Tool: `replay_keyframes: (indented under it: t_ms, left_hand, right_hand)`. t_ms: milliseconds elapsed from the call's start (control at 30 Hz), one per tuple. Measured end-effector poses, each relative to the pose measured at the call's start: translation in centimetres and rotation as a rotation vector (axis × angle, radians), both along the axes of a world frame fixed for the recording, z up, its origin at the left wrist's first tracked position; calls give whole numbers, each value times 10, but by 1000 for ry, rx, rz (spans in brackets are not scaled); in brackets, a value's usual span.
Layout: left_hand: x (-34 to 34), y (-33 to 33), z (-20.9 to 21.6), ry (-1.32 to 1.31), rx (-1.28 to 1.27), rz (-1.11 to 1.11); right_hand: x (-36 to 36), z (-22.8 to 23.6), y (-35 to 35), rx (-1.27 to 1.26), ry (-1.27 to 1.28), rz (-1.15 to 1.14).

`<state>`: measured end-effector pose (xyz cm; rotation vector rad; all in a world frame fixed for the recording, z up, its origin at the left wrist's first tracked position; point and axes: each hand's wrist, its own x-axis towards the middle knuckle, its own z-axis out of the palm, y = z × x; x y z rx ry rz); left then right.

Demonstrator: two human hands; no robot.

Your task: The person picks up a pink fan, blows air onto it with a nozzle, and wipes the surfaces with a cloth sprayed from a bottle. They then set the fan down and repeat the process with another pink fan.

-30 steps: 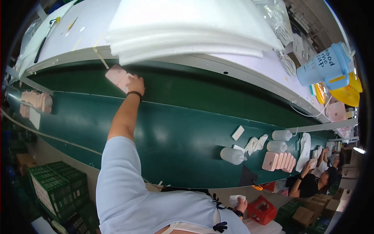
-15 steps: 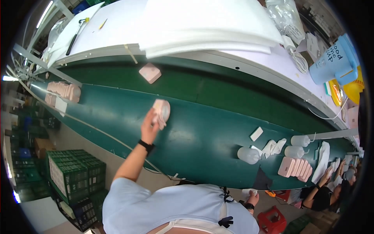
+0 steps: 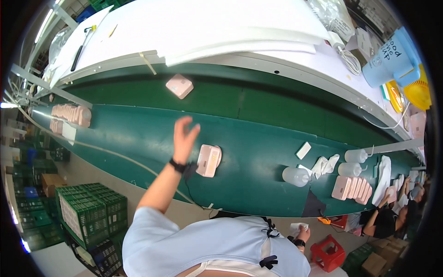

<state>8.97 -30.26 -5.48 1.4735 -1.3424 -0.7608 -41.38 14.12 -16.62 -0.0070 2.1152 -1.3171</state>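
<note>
My left hand (image 3: 185,141) is over the green table with its fingers apart and nothing in them. Just to its right and nearer me, a pink plastic casing (image 3: 207,161) stands on edge on the table, apart from the fingers. Low on the right, my right hand (image 3: 303,232) grips a white cloth (image 3: 295,228) beyond the table's front edge; its fingers are partly hidden. Farther off, a pink block-shaped casing (image 3: 180,86) lies on the dark green strip beneath the white shelf.
Pink casings (image 3: 71,115) stand in rows at the far left; another row (image 3: 352,189) is at the right. Near that are clear squeeze bottles (image 3: 296,176), a white cloth (image 3: 325,166) and a white block (image 3: 303,150). Green crates (image 3: 92,207) stand lower left; co-workers sit far right.
My left hand has let go of the pink casing, which now stands on the table nearer me. The hand is open. My right hand with the white cloth has shifted only slightly.
</note>
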Motion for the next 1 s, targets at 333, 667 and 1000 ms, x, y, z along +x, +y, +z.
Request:
replay_keyframes:
  t_ms: [333, 667, 1000]
  left_hand:
    - [-20, -222, -63, -1118, 392, 204]
    - [34, -230, -70, -933, 423, 63]
    - [-31, 12, 29, 447, -68, -479]
  right_hand:
    - [29, 28, 107, 115, 48, -262]
    - [42, 48, 156, 380, 25, -377]
    - [-60, -25, 110, 383, -36, 125]
